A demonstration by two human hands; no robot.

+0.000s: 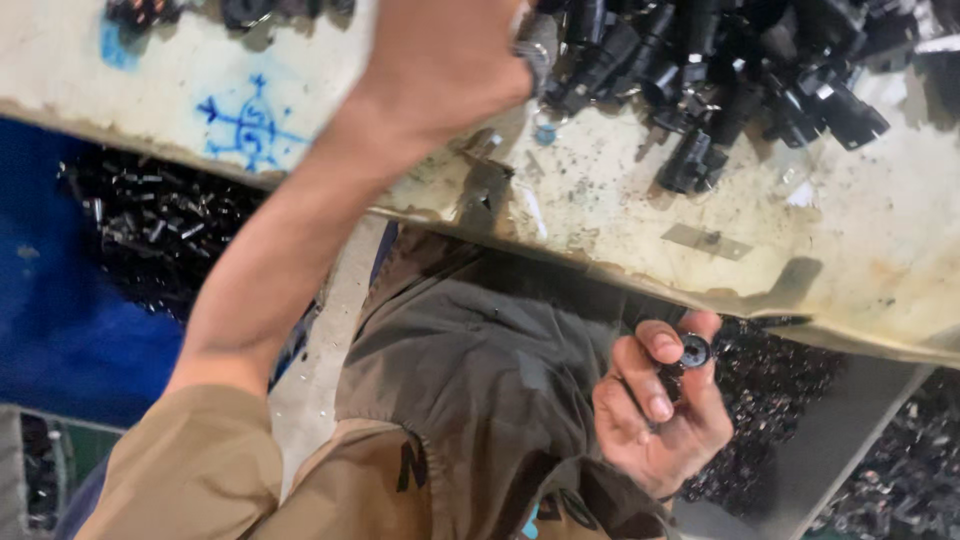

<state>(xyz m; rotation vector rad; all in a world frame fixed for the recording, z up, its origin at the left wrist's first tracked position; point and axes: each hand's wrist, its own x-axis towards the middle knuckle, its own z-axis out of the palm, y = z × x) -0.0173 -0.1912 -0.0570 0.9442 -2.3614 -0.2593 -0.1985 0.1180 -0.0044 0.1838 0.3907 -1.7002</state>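
At 5 o'clock, below the tabletop edge, the right hand pinches a small round black part between thumb and fingers. The left hand reaches to 12 o'clock, touching the pile of black cylindrical parts on the tabletop; whether its fingers are spread or pressed together cannot be told.

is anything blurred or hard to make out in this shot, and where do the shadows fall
Head view: the left hand reaching over the worn table is smeared by motion blur; the right hand pinching a small black round part is fairly sharp; the heap of black parts merges into dark shapes, casting short shadows on the tabletop; below the table edge lies in dim shade.
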